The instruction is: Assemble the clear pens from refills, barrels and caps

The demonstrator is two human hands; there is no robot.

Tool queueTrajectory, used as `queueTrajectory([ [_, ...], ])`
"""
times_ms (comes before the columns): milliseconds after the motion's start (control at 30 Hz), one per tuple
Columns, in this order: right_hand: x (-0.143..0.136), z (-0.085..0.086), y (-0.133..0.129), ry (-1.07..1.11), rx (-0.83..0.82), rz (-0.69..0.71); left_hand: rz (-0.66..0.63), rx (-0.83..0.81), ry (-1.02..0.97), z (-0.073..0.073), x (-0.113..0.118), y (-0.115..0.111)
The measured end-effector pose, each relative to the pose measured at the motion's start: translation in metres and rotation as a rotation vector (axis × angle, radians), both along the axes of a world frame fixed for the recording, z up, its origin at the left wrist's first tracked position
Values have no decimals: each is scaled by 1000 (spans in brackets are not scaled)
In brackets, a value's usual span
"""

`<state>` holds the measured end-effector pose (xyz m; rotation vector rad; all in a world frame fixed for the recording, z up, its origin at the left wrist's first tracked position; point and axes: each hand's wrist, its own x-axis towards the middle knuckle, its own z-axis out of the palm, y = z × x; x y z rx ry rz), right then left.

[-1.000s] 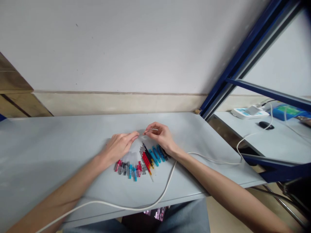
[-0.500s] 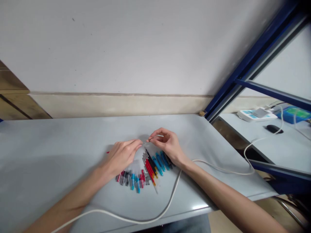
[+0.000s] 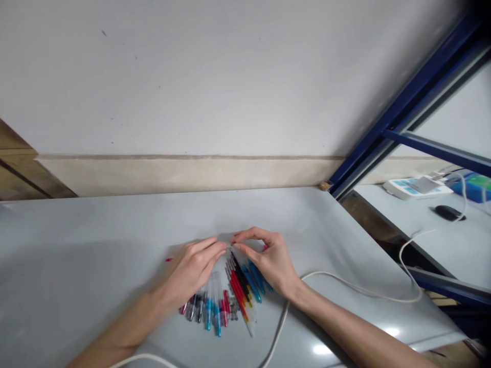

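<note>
My left hand (image 3: 197, 263) is closed in a pinch, its fingertips at a small, thin, pale piece too blurred to name. Just to the right, the thumb and index finger of my right hand (image 3: 272, 258) pinch a tiny dark-tipped piece, close to the left fingertips. Below them lie red pen refills (image 3: 238, 294) and black refills (image 3: 241, 281) with metal tips. Blue pen barrels (image 3: 253, 281) lie partly under my right hand. Clear pen barrels (image 3: 209, 306) with coloured grips fan out below my left hand.
A small red piece (image 3: 169, 259) lies left of my left hand. The white cable (image 3: 282, 327) crosses the grey table (image 3: 95, 235) beside my right forearm. Beyond the blue frame (image 3: 383, 122), a black mouse (image 3: 448, 212) and a white device (image 3: 416, 187) rest on another table.
The view has shifted, so the table and hands sit lower in it. The thin whitish length seen in my right hand earlier no longer shows. Both hands stay close together.
</note>
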<state>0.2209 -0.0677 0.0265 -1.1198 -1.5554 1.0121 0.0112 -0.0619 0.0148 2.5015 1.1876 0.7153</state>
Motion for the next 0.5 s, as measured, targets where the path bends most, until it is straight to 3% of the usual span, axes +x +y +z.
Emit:
queueTrajectory([
  [267, -2, 0, -1, -62, -25, 8, -1, 41, -11, -5, 0, -2],
  [500, -1, 2, -3, -100, 50, 20, 5, 78, -5, -7, -1, -2],
])
